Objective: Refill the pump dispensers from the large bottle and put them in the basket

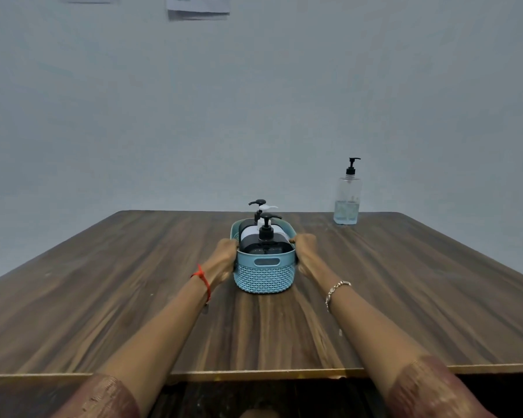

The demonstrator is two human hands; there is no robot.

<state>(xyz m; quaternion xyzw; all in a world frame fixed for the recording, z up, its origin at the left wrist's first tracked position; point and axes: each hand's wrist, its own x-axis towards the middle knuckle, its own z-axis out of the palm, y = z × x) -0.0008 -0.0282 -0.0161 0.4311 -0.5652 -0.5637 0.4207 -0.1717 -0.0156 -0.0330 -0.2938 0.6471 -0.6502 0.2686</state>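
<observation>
- Dispensers, three pump bottles (pixel 265 236) with black and white heads, stand upright inside the light-blue woven plastic basket (pixel 264 274) at mid-counter.
- I see my left hand (pixel 224 251) clasping the basket's left side, my right hand (pixel 307 247) its right side.
- Brown wood-grain counter (pixel 133 297) carries everything.
- Farther right, a large clear pump bottle (pixel 347 196) stands near the back edge, partly filled.

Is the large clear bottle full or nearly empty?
Partly filled: in the large clear bottle, liquid shows only in the lower part; the upper part looks empty.
</observation>
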